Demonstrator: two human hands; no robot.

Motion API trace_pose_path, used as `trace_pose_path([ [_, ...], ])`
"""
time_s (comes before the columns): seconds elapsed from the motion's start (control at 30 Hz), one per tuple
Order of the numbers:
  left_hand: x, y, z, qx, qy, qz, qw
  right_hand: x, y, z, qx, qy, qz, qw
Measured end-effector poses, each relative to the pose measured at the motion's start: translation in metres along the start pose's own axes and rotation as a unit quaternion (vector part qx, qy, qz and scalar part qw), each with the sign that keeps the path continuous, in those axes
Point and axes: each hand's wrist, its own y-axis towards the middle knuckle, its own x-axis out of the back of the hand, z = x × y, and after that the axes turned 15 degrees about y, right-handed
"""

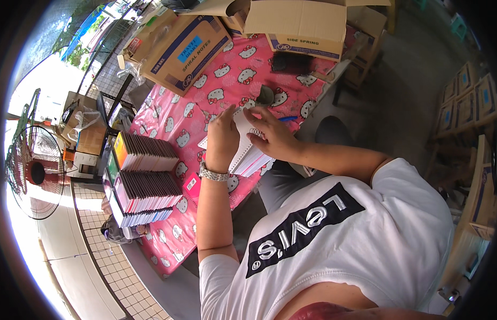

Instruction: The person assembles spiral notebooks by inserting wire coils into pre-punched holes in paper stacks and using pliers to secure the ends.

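A white stack of punched paper sheets [247, 152] lies at the table's near edge, its row of small holes along the far left side. My left hand [223, 136], with a metal watch on the wrist, bends over that holed edge; its fingers are closed, and what they grip is hidden. My right hand [275, 136] curls above the sheets from the right. A small spiral coil [255, 131] shows between its thumb and fingers. Just beyond the hands stands a dark round cup [265, 96]. A blue pen-like thing [287, 118] lies to the right of the sheets.
Piles of dark-spined notebooks [147, 184] stand at the left on the pink patterned tablecloth [166, 234], near a pink card [192, 185]. Cardboard boxes [187, 53] line the far side, with a dark bundle [291, 63] before them. A fan [36, 173] is far left. More cartons [467, 101] stand right.
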Motion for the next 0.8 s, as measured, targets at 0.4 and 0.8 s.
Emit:
trace_pose_path([
  [0.4,0.0,0.009,0.005,0.004,-0.029,-0.017,0.999,0.019,0.041,-0.006,0.032,0.022,0.074,0.996],
  [0.8,0.037,0.006,-0.002,-0.003,0.097,0.036,0.995,0.05,0.036,-0.054,0.146,-0.044,0.314,0.937],
])
